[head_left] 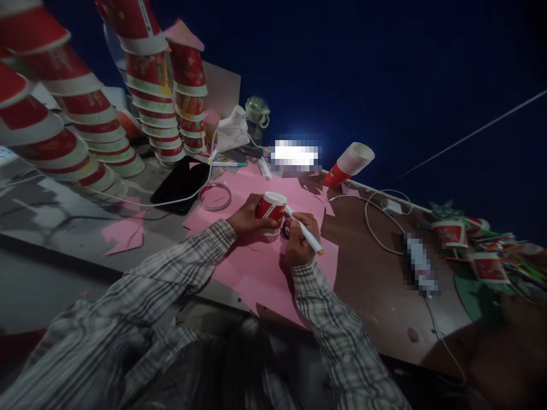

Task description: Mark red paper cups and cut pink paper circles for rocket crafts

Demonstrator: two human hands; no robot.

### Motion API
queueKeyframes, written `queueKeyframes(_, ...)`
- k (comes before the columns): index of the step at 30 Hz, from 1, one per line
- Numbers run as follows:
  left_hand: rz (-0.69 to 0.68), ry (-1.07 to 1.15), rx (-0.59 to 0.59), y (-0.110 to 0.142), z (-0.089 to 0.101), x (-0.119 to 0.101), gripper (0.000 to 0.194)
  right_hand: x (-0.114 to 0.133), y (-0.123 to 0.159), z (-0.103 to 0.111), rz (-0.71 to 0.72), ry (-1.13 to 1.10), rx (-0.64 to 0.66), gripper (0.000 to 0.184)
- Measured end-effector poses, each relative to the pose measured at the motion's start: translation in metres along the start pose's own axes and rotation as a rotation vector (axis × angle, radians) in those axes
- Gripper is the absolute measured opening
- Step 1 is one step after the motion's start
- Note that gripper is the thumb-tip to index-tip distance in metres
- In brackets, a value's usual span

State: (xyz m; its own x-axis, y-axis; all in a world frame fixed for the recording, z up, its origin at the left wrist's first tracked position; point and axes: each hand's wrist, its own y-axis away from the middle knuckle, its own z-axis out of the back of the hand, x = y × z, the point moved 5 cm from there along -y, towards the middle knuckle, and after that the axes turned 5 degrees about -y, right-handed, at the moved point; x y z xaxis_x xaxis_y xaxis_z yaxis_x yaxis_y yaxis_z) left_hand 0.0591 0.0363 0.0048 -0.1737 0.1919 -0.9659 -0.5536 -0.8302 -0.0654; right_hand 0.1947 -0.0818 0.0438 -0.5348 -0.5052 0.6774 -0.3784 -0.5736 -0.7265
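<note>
My left hand (247, 216) is wrapped round a red paper cup (269, 210) with a white rim, gripping it from its left side. In my right hand (301, 239) is a white marker pen (305, 230), its tip at the cup's right side and its orange end pointing down towards me. A dark ring-like loop shows by the right fingers; what it is I cannot make out. Both hands are above pink paper sheets (265, 273) spread over the table.
Tall stacks of red paper cups (158, 108) rise at the left. A tablet (182, 185), a tape roll (215, 196) and a bottle (257, 117) are behind my left arm. Nested cups (350, 164) lean at the back right. Cables (371, 222) cross the brown table (363, 273).
</note>
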Motion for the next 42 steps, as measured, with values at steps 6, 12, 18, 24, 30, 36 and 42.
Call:
queueKeyframes(6, 0.054, 0.079, 0.024, 0.001, -0.001, -0.001, 0.073, -0.003, 0.004, 0.0, -0.024, -0.043, 0.022, 0.013)
queueKeyframes(12, 0.096, 0.113, 0.037, 0.001, -0.001, -0.002, 0.072, -0.001, 0.006, 0.001, 0.006, -0.079, 0.046, 0.011)
queueKeyframes(18, 0.009, 0.123, 0.065, -0.002, -0.002, -0.004, 0.066, 0.011, 0.004, -0.003, 0.152, -0.049, 0.077, 0.013)
queueKeyframes(24, 0.058, 0.157, 0.03, -0.001, -0.002, 0.001, 0.073, 0.018, 0.001, -0.008, 0.194, -0.022, 0.099, 0.013)
queueKeyframes(30, 0.092, 0.136, 0.03, 0.0, 0.0, 0.001, 0.073, 0.004, 0.004, -0.002, 0.013, -0.097, 0.052, 0.012)
queueKeyframes(36, 0.091, 0.255, 0.093, -0.004, 0.0, -0.002, 0.068, -0.012, 0.006, 0.005, -0.225, -0.169, -0.145, 0.036)
queueKeyframes(42, 0.072, 0.35, 0.148, -0.004, -0.003, -0.008, 0.067, -0.021, 0.01, -0.005, -0.306, -0.209, -0.067, 0.041)
